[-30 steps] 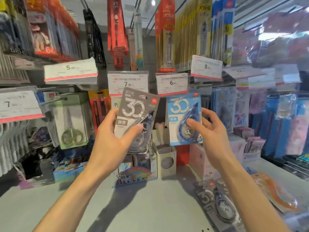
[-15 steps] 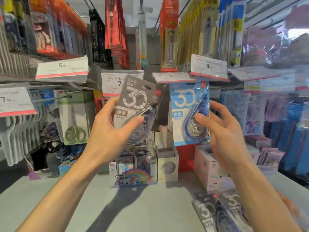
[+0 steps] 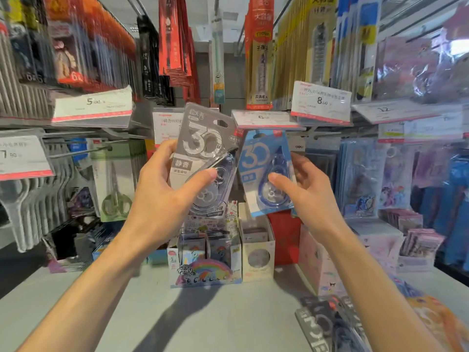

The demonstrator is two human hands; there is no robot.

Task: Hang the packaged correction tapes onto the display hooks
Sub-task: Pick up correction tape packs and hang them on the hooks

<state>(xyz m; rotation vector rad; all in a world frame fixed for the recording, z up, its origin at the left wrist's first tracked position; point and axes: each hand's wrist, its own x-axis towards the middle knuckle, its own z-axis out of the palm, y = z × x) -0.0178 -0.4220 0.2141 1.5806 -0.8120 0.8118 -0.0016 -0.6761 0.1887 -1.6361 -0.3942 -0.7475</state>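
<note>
I am holding the grey correction tape [image 3: 203,158] in my left hand [image 3: 162,199] and the blue correction tape [image 3: 266,171] in my right hand [image 3: 309,196], each grip clamping the lower card (hang holes free) below the price tags [image 3: 261,118], for hooking.

1. One view only, worn on the person's head, looking forward and slightly down at a shop display.
2. It sits close: both forearms enter from the bottom corners.
3. Hanging packs [image 3: 258,54] fill the top, the grey shelf [image 3: 203,321] the bottom edge.
</note>
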